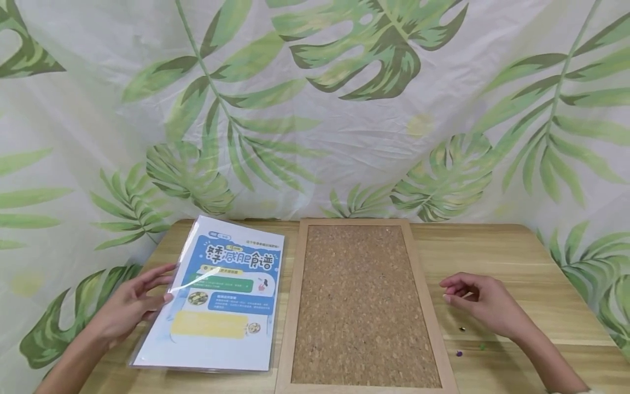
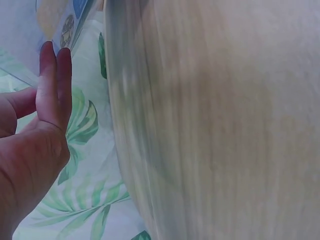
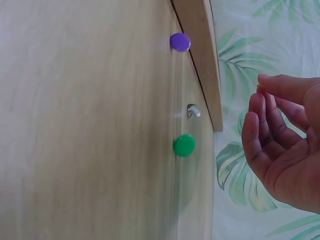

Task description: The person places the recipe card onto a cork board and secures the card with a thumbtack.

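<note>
My left hand (image 1: 130,303) grips the left edge of a printed sheet (image 1: 221,350) in a clear plastic sleeve, thumb on the front and fingers behind. The sheet is blue and white with Chinese lettering, tilted up a little beside the corkboard (image 1: 364,306). Over the table to the right of the board, my right hand (image 1: 487,303) has its thumb and index fingertips together. A tiny yellowish bit shows between those tips in the right wrist view; the rest is hidden. Beneath this hand lie a purple thumbtack (image 3: 180,42), a silver thumbtack (image 3: 194,110) and a green thumbtack (image 3: 184,145).
The wooden table (image 1: 492,246) carries the wood-framed corkboard in its middle. A white cloth (image 1: 344,164) with green leaf prints hangs behind the table and at its sides. The board's raised frame (image 3: 205,65) stands close to the tacks.
</note>
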A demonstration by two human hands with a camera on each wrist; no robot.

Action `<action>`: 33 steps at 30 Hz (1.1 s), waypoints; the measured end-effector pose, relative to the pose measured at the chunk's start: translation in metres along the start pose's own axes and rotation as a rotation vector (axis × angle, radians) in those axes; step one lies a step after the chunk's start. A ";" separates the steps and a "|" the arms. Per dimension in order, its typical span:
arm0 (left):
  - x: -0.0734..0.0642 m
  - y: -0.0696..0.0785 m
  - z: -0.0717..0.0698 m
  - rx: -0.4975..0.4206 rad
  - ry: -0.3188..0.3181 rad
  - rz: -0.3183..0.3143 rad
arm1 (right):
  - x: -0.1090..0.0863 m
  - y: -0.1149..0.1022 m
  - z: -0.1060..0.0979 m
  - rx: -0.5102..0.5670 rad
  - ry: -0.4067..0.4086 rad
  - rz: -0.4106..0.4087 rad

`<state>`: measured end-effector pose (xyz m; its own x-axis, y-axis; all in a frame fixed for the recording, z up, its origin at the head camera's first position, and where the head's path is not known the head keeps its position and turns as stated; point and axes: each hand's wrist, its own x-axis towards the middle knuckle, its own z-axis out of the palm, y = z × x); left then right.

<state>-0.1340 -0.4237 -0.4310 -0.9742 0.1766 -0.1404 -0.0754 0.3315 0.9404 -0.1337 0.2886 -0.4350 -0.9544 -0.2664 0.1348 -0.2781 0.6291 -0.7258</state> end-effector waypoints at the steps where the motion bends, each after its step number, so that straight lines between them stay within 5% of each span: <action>1: 0.000 0.001 0.000 -0.001 0.004 0.003 | 0.000 -0.001 0.000 0.003 -0.003 -0.002; 11: 0.000 0.012 0.008 -0.102 0.020 0.044 | 0.006 -0.007 0.003 0.059 -0.035 0.007; 18: 0.007 0.019 0.031 -0.175 0.021 0.035 | 0.015 -0.012 0.007 0.113 -0.042 0.020; 33: 0.023 0.042 0.078 -0.152 0.017 -0.028 | 0.023 -0.020 0.006 0.152 -0.056 0.045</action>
<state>-0.1432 -0.3339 -0.4192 -0.9746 0.1534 -0.1630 -0.1325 0.1914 0.9725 -0.1492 0.2654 -0.4217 -0.9567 -0.2836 0.0652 -0.2118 0.5250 -0.8243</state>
